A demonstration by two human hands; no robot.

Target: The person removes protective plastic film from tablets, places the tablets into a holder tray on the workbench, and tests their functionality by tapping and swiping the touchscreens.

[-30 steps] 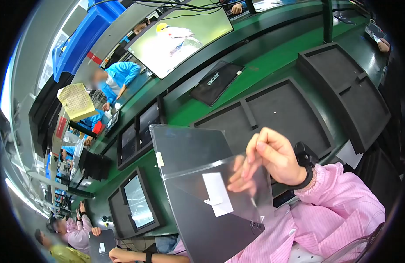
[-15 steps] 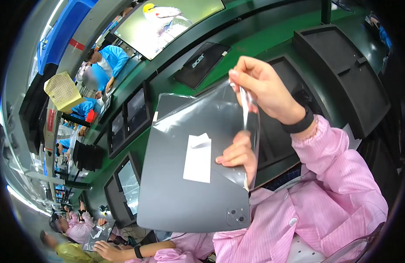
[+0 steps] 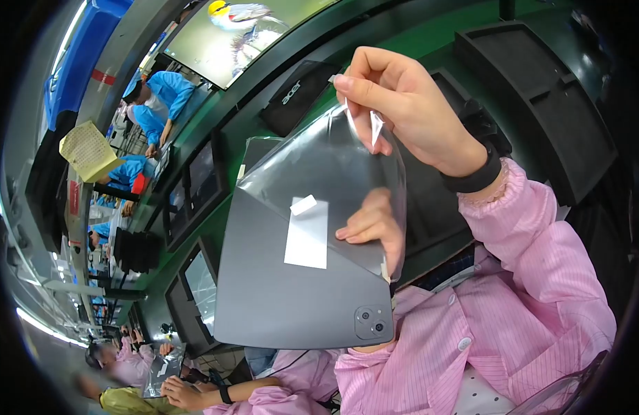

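Note:
A dark grey tablet (image 3: 298, 304) is tilted in front of me, its rear camera side facing up. Clear film (image 3: 305, 159) lies over its upper part, with a diagonal edge running down to the right. A white rectangular label (image 3: 307, 242) and a small white tab (image 3: 303, 205) show near the middle. My right hand (image 3: 395, 104), above the tablet's upper right, is closed on the film's lifted corner. Seen through the film, my left hand (image 3: 375, 228) is curled over the tablet's right edge. Its forearm is mostly hidden behind the tablet.
Black foam trays (image 3: 534, 76) stand at upper right. A black acer-marked panel (image 3: 295, 93) lies on the green bench behind, below a lit monitor (image 3: 243, 34). A yellow note (image 3: 89, 151) hangs at left. Co-workers sit along the line; one hand (image 3: 181, 394) holds a film-covered item.
My right hand has moved up and left, drawing the film's corner with it. More of the film stands away from the tablet. My left hand keeps its hold.

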